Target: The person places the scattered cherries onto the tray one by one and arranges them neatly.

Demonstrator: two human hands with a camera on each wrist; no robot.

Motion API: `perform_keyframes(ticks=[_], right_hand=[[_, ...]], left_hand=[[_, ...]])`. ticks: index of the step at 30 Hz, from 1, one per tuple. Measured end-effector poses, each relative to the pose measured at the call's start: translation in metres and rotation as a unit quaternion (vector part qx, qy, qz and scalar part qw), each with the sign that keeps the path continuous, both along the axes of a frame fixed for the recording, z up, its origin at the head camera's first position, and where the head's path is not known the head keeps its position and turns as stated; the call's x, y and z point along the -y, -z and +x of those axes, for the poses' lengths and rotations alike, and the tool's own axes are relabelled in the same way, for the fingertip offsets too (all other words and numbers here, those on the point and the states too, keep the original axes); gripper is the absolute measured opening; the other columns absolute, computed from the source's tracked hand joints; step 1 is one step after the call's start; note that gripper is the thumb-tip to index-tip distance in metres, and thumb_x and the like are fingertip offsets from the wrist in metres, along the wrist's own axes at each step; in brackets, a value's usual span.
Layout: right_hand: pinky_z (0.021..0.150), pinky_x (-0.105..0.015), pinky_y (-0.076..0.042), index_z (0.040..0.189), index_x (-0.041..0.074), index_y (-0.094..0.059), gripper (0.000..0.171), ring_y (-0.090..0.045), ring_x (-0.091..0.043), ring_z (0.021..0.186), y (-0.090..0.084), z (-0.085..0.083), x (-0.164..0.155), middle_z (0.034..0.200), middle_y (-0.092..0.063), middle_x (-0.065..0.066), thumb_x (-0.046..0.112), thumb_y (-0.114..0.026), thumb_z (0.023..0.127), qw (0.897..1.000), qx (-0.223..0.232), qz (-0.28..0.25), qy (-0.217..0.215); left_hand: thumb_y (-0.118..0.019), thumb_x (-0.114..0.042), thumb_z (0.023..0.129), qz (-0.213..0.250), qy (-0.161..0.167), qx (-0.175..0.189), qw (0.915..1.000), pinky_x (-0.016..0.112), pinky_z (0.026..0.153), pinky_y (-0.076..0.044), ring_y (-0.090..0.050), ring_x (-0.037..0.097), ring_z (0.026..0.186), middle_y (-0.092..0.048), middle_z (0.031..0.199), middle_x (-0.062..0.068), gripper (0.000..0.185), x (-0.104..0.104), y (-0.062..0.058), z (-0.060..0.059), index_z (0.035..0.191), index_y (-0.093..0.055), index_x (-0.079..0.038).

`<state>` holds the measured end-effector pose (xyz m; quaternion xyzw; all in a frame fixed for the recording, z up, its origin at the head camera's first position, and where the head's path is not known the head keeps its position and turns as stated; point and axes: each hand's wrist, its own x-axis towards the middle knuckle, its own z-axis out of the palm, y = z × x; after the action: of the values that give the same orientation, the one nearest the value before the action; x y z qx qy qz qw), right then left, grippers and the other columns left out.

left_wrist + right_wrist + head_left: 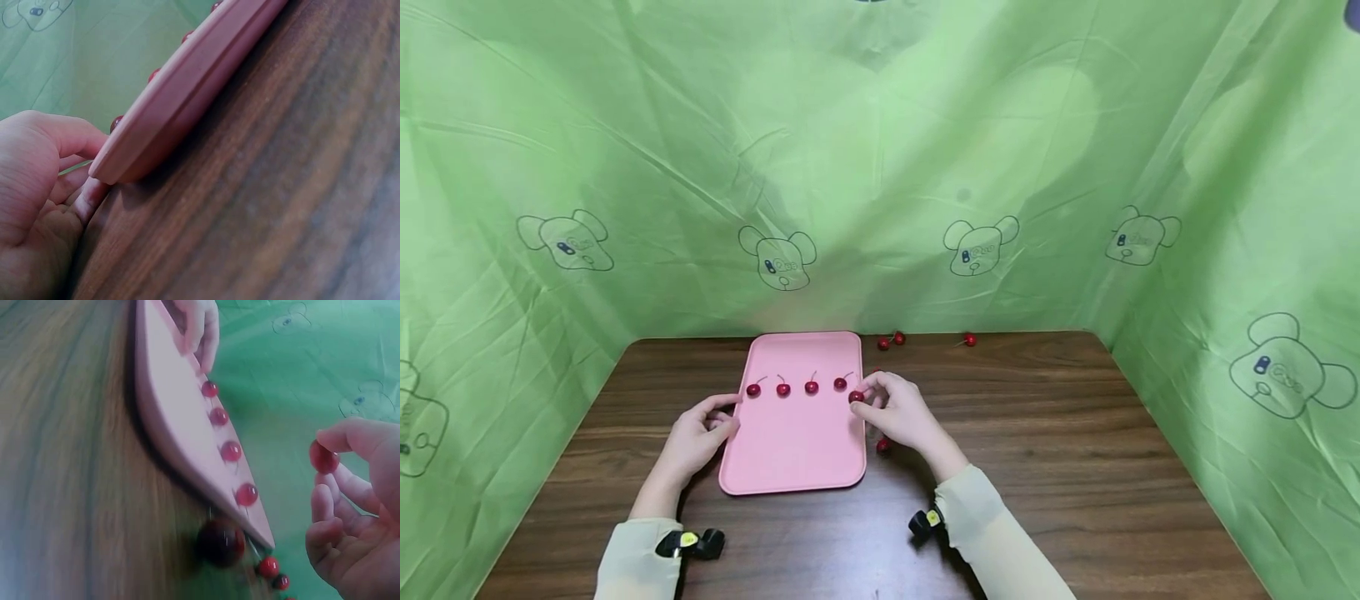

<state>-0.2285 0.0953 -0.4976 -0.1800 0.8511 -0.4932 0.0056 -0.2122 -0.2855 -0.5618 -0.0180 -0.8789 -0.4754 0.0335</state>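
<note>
A pink tray (793, 454) lies on the wooden table with a row of red cherries (783, 389) with stems across its upper half. At the tray's left edge, my left hand (694, 437) holds the rim between thumb and fingers; the left wrist view shows fingertips (94, 147) right at the tray's edge. My right hand (901, 410) pinches a single cherry (856, 397) between thumb and fingertip, over the tray's right rim. In the right wrist view this held cherry (324, 457) stands apart from the row.
Another cherry (883, 446) lies on the table (1037, 467) beside the tray, below my right hand. Toward the back edge are two cherries close together (891, 340) and a separate cherry (970, 340) farther right. Green fabric (880, 167) hangs behind and along both sides.
</note>
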Motion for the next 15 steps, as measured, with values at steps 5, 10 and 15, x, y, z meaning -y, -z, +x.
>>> perform_keyframes(ticks=[5, 10, 15], right_hand=[[0.07, -0.026, -0.051, 0.11, 0.011, -0.076, 0.018, -0.063, -0.018, 0.083, -0.003, -0.008, 0.023, 0.103, -0.072, -0.012, 0.016, -0.084, 0.094, 1.0, -0.023, -0.009, -0.005], [0.074, -0.025, -0.052, 0.111, 0.007, -0.076, 0.02, -0.064, -0.018, 0.085, -0.003, -0.014, 0.044, 0.106, -0.072, -0.012, 0.017, -0.084, 0.095, 0.999, -0.026, -0.023, -0.024], [0.071, -0.024, -0.05, 0.113, 0.008, -0.077, 0.023, -0.062, -0.012, 0.081, -0.001, -0.019, 0.064, 0.104, -0.074, -0.012, 0.02, -0.084, 0.095, 0.999, -0.027, -0.016, -0.032]], left_hand=[[-0.075, -0.009, 0.102, 0.0, 0.001, 0.003, 1.0, 0.023, 0.074, -0.054, -0.066, 0.015, 0.087, -0.073, 0.103, 0.013, 0.039, 0.001, -0.001, 0.0, 0.141, -0.069, -0.005], [-0.075, -0.011, 0.103, -0.001, 0.0, 0.005, 1.0, 0.023, 0.074, -0.054, -0.067, 0.016, 0.087, -0.073, 0.102, 0.011, 0.04, 0.001, -0.001, 0.0, 0.142, -0.069, -0.006], [-0.075, -0.01, 0.102, 0.007, -0.002, 0.005, 1.0, 0.023, 0.074, -0.054, -0.067, 0.016, 0.087, -0.073, 0.102, 0.013, 0.04, 0.001, -0.001, 0.0, 0.142, -0.069, -0.005]])
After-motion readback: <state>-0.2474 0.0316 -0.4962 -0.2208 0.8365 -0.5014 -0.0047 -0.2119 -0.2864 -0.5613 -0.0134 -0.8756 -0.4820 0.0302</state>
